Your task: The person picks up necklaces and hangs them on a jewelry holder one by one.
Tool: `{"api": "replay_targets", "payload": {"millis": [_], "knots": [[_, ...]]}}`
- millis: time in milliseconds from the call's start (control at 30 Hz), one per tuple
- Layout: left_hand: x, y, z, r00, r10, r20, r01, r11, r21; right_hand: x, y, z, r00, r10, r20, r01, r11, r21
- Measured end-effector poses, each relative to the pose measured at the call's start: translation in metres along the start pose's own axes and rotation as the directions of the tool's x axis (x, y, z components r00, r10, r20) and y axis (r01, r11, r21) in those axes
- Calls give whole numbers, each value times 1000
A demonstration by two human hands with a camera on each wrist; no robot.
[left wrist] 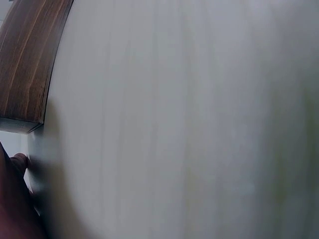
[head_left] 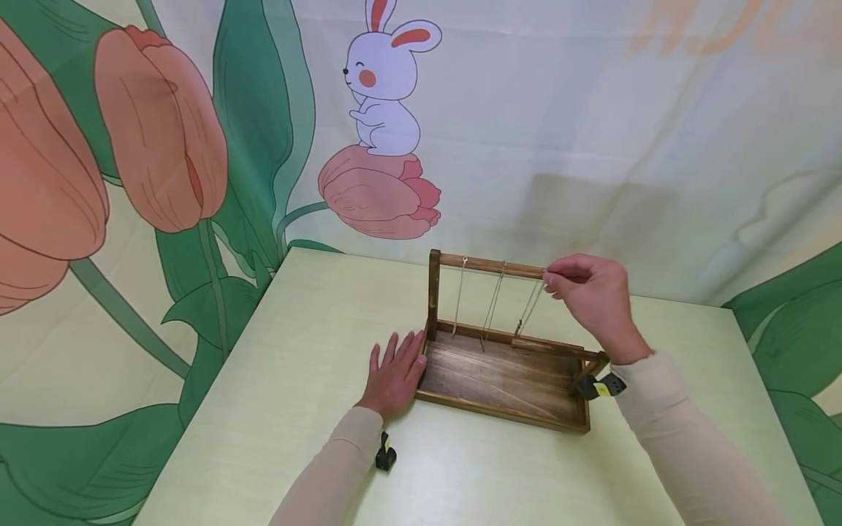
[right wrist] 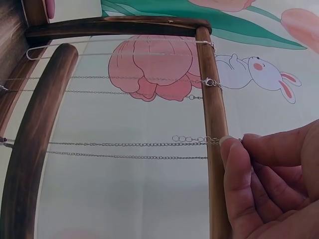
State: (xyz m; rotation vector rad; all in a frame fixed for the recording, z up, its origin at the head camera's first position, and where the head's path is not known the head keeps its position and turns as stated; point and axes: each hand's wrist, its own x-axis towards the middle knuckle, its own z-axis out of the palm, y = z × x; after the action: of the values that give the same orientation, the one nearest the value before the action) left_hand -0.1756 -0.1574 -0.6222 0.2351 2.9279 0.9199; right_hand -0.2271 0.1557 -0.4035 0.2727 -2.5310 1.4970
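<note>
A brown wooden jewelry stand (head_left: 500, 409), a shallow tray with a raised bar (head_left: 487, 264), stands on the table. Three thin necklaces hang from the bar: one at the left (head_left: 460, 296), a middle one (head_left: 495, 299) and a right one (head_left: 531, 310). At the bar's right part, my right hand (head_left: 595, 296) pinches the end of the right necklace between thumb and forefinger. The right wrist view shows this chain (right wrist: 124, 144) with its small extender rings (right wrist: 187, 139); the pinched piece is mostly hidden. My left hand (head_left: 392, 376) lies flat, fingers straight, against the tray's left side.
A lower dark wooden bar (right wrist: 37, 134) with a rounded free end crosses in front of the chains. Pale table surface (head_left: 302, 365) surrounds the stand. Behind it hangs a cloth (head_left: 526, 109) printed with tulips and a rabbit. Each wrist carries a small black camera (head_left: 386, 453).
</note>
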Motion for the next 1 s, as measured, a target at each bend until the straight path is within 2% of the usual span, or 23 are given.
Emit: {"api": "replay_targets", "payload": {"millis": [567, 767, 1000], "knots": [[0, -1, -1, 1000, -6, 7, 6, 1000, -2, 3, -6, 9, 1000, -9, 30, 9, 1000, -3], [1, -2, -3, 1000, -5, 13, 4, 1000, 22, 1, -7, 9, 1000, -7, 16, 7, 1000, -20], [3, -5, -2, 999, 9, 37, -9, 1000, -8, -8, -3, 2, 999, -41, -36, 40, 999, -31]]}}
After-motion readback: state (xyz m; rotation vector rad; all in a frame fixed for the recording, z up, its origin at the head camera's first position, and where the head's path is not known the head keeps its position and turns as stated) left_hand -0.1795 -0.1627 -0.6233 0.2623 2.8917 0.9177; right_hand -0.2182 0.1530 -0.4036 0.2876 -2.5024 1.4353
